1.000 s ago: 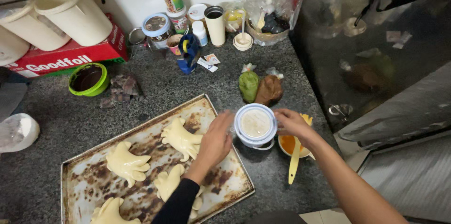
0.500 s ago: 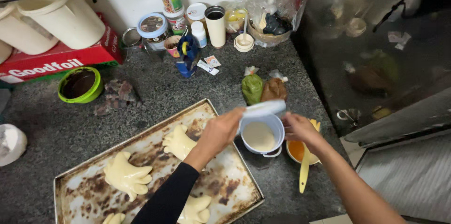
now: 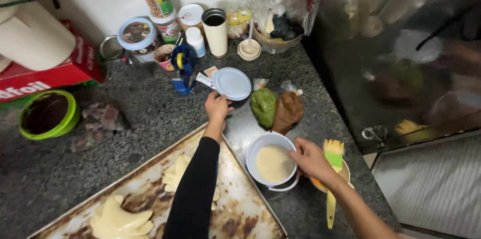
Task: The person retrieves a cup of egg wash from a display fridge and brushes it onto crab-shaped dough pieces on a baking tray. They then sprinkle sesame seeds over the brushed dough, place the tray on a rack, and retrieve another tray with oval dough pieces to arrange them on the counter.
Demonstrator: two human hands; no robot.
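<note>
Lid [image 3: 232,83] pinched by left hand [image 3: 217,107] over counter; right hand [image 3: 310,159] grips tub [image 3: 271,165] rim, fingertips hidden; tray [image 3: 240,209] cut off.

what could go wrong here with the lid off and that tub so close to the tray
The left hand sets the lid down among crowded jars, where it could knock the blue cup. The open tub of pale batter sits against the baking tray edge; the right hand might tip it.

Home kitchen, granite counter [image 3: 310,93], baking tray [image 3: 240,209], spice jars [image 3: 165,16]
</note>
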